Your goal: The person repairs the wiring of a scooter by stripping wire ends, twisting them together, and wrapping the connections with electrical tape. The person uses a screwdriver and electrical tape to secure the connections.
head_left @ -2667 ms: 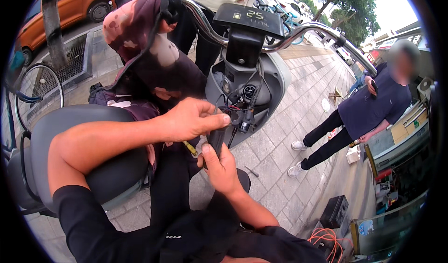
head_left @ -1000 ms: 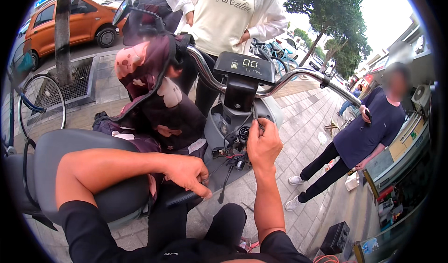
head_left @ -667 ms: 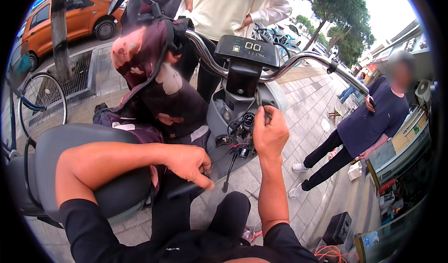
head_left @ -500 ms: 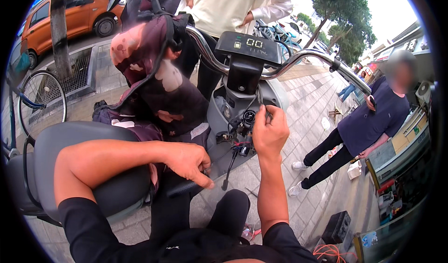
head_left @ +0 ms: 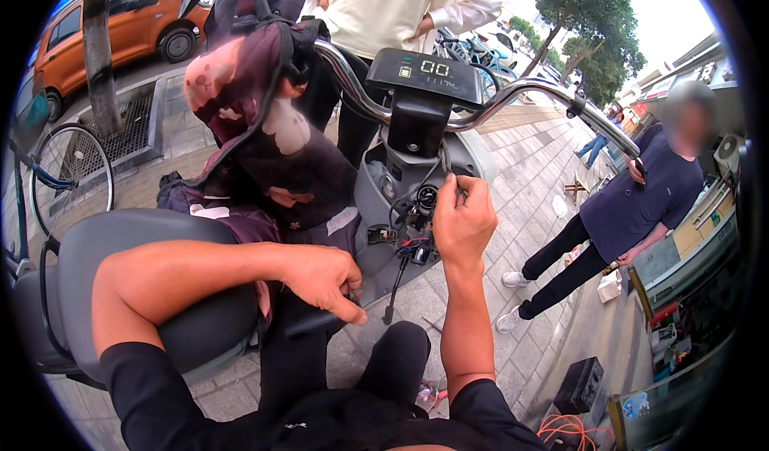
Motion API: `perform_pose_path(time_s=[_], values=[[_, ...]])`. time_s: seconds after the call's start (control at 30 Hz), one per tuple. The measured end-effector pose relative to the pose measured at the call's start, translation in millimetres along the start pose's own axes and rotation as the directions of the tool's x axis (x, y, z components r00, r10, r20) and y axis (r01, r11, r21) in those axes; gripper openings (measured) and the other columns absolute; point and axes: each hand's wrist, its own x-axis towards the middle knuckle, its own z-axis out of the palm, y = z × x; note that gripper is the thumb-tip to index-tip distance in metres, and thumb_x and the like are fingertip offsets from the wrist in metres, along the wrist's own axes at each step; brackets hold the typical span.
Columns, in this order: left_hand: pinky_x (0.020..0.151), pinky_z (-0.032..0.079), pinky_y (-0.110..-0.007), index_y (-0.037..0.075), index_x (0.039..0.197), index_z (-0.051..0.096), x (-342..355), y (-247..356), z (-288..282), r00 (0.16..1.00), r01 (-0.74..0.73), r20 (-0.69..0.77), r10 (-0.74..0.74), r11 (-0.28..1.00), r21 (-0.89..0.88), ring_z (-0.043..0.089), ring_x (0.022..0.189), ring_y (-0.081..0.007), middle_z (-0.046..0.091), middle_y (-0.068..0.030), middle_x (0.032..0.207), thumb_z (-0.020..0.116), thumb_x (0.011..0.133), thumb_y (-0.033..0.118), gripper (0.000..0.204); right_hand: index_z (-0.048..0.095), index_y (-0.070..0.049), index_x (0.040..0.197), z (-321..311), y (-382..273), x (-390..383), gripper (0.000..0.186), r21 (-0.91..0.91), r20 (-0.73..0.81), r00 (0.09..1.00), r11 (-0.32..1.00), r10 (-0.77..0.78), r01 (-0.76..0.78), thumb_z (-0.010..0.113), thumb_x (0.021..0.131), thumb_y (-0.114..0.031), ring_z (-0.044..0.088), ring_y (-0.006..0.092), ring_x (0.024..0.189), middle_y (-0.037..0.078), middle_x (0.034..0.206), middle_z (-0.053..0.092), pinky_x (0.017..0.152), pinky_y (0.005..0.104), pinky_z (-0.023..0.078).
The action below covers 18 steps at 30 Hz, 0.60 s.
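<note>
An electric scooter's open grey front housing (head_left: 481, 156) exposes black and red wires, round parts and small connectors (head_left: 416, 255) below a black display unit (head_left: 412, 142). My right hand (head_left: 465, 223) is raised at the housing's right, pinching a dark cable near the steering column. Lower left, my left hand (head_left: 324, 287) has curled fingers around something small and dark, mostly hidden, over a flat black piece (head_left: 308, 327) beside the seat (head_left: 152, 227). A dark floral padded cover (head_left: 288, 179) hangs from the left handlebar, next to both the seat and housing.
A person in white (head_left: 360, 10) stands behind the handlebar (head_left: 521, 90); another in navy (head_left: 633, 203) stands right. A bicycle (head_left: 60, 183), tree trunk (head_left: 104, 82) and orange car (head_left: 112, 26) are left. A black case (head_left: 578, 385) and orange cord (head_left: 565, 427) lie lower right.
Since the earliest frame my hands have separated: the right rose to the cable by the column, the left dropped lower. In the last second the right hand shifted slightly up and right.
</note>
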Motion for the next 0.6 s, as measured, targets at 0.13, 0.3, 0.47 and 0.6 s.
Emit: perform_pose_path(time_s=[0.13,0.3,0.47,0.6], values=[[0.065,0.05,-0.037,-0.003,0.099,0.074,0,1,3,1.0,0.007,-0.013,-0.007,1.0,0.012,0.062,0.071,-0.0199,0.065,-0.0084,0.076,0.079,0.087,0.055,0.06,0.066,-0.003,0.091,12,8,11,0.012,0.001,-0.01,0.996,0.996,-0.084,0.084,0.073,0.092,-0.013,0.069,0.0383,0.071,0.015,0.084,0.071,0.064,0.0484,0.053],[0.064,0.049,-0.037,-0.004,0.097,0.073,1,-1,7,1.0,-0.009,-0.017,0.01,1.0,0.021,0.062,0.069,-0.0196,0.064,-0.0077,0.074,0.08,0.086,0.055,0.06,0.066,-0.004,0.089,19,10,9,0.012,-0.03,0.013,0.997,0.997,-0.073,0.073,0.074,0.091,-0.013,0.069,0.0394,0.071,0.015,0.081,0.071,0.064,0.0497,0.053],[0.064,0.05,-0.037,-0.004,0.094,0.071,-2,7,2,1.0,0.026,0.013,-0.026,1.0,0.008,0.062,0.07,-0.0197,0.062,-0.0068,0.073,0.081,0.085,0.055,0.061,0.064,-0.005,0.088,3,-4,3,0.013,-0.017,-0.041,0.997,0.998,-0.064,0.064,0.074,0.091,-0.012,0.069,0.039,0.071,0.015,0.081,0.071,0.064,0.0498,0.054],[0.067,0.052,-0.038,-0.007,0.104,0.075,0,5,1,0.998,0.056,0.017,-0.057,0.998,0.041,0.065,0.073,-0.022,0.065,-0.0107,0.076,0.079,0.085,0.059,0.069,0.063,-0.005,0.089,20,11,6,0.013,0.025,0.004,0.996,0.995,-0.092,0.092,0.073,0.092,-0.012,0.069,0.0408,0.072,0.016,0.082,0.07,0.066,0.0498,0.054]])
